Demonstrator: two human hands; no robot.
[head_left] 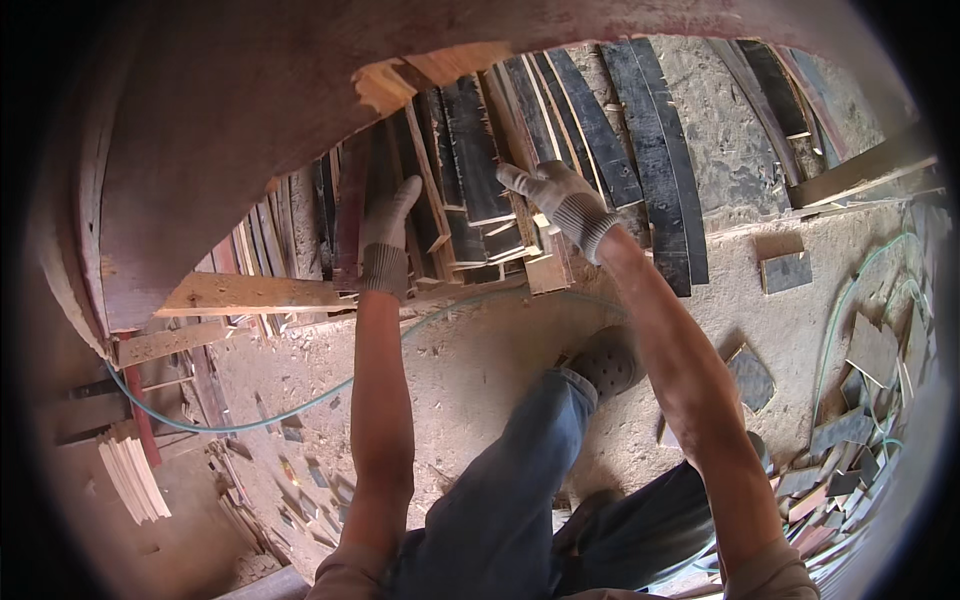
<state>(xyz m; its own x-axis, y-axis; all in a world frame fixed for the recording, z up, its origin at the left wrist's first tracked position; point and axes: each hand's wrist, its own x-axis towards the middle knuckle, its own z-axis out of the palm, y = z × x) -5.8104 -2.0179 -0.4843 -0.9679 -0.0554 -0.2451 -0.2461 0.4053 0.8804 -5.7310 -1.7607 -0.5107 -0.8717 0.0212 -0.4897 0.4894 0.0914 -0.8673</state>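
Both of my hands wear pale knitted gloves with grey cuffs. My left hand (385, 225) reaches among the wooden strips, its thumb stretched out and apart. Next to it stands a dark reddish strip (349, 215); the ends of the fingers are lost in shadow, and no grip on a strip shows. My right hand (568, 200) hovers over or rests on the pile, thumb and fingers apart, with nothing visible in it. Between the hands lie several black-faced plywood strips (470, 150) with raw, splintered edges. A pale wood piece (547, 272) sticks out toward me below them.
A large brown panel (220, 140) with a broken edge overhangs the pile at the upper left. A timber beam (250, 294) runs beneath it. A green hose (270, 424) crosses the dusty floor near my feet. Offcuts (840, 440) lie heaped at right; stacked thin strips (133, 475) stand at left.
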